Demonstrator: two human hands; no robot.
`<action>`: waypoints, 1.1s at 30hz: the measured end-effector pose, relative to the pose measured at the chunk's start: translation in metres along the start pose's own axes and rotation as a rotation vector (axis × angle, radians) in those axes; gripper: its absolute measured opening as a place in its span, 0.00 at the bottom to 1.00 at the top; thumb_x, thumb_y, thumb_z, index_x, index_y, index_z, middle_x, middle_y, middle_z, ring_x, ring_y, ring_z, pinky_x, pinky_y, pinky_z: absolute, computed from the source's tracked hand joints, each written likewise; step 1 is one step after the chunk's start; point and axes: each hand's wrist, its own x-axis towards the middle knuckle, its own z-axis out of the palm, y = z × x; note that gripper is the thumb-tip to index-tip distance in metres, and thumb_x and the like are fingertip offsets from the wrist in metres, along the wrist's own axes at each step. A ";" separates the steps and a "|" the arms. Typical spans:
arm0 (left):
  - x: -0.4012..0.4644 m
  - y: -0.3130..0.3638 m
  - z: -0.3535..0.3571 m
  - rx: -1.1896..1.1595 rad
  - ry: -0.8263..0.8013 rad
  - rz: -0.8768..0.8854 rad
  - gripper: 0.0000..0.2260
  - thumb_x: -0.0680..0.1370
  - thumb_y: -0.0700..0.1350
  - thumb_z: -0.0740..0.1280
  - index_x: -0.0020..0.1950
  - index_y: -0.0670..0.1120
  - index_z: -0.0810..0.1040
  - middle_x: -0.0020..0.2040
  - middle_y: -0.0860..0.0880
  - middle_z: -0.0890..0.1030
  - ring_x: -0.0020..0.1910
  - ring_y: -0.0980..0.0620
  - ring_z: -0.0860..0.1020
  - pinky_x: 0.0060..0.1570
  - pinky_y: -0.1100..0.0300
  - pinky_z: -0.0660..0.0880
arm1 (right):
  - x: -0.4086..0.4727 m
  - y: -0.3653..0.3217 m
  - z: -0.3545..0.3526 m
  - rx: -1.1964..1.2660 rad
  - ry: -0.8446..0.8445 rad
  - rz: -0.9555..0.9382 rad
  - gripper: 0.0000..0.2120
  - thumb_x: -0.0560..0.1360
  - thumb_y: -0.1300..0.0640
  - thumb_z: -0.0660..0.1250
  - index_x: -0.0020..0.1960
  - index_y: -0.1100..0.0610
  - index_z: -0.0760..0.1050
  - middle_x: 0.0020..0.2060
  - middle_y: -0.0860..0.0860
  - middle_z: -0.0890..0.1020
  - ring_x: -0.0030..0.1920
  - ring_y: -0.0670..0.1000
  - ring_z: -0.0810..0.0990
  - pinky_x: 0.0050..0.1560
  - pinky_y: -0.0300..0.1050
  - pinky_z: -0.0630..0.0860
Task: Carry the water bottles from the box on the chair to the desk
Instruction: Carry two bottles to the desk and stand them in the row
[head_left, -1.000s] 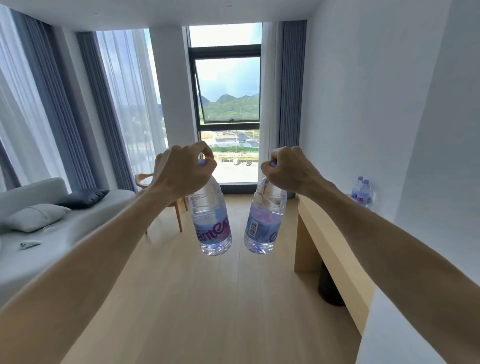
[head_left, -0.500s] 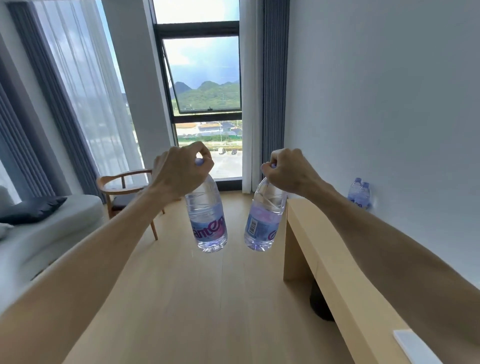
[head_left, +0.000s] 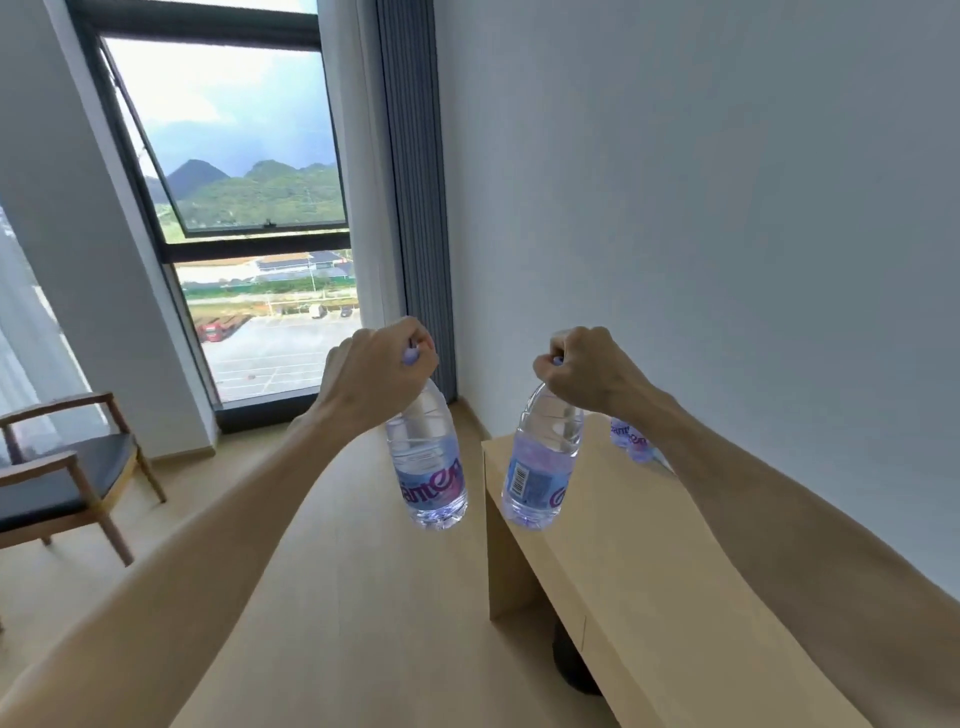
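Left hand (head_left: 376, 371): clenched round the cap of a hanging bottle (head_left: 428, 467), over the floor. Right hand (head_left: 584, 366): likewise gripping its bottle (head_left: 540, 467), now above the desk (head_left: 649, 582), whose end has drawn close since a second ago. Two earlier bottles (head_left: 631, 441) stand against the wall. Judgement: setting-down is imminent.

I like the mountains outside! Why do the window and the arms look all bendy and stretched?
Head view: the wide-angle lens tilts the window frame and stretches both forearms near the edges; daylight from the window is bright, leaving the wall bluish; the left hand, right hand and their bottles look slightly soft.
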 end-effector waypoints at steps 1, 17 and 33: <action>0.018 -0.004 0.015 -0.029 -0.010 0.023 0.04 0.78 0.46 0.63 0.45 0.49 0.77 0.28 0.61 0.72 0.26 0.59 0.71 0.28 0.67 0.62 | 0.013 0.012 0.003 -0.014 0.015 0.017 0.16 0.71 0.57 0.62 0.28 0.59 0.62 0.24 0.53 0.69 0.27 0.52 0.64 0.26 0.41 0.61; 0.214 0.031 0.289 -0.336 -0.268 0.219 0.06 0.75 0.47 0.60 0.43 0.54 0.76 0.27 0.52 0.77 0.27 0.52 0.74 0.29 0.60 0.68 | 0.114 0.239 0.009 -0.095 0.150 0.386 0.15 0.71 0.56 0.62 0.29 0.57 0.60 0.24 0.50 0.67 0.26 0.51 0.62 0.27 0.42 0.60; 0.259 0.102 0.525 -0.440 -0.688 0.384 0.11 0.76 0.47 0.61 0.33 0.49 0.70 0.25 0.53 0.72 0.26 0.52 0.67 0.28 0.60 0.65 | 0.107 0.399 0.029 -0.172 0.109 0.767 0.14 0.74 0.54 0.60 0.33 0.57 0.63 0.27 0.53 0.72 0.27 0.51 0.65 0.30 0.45 0.64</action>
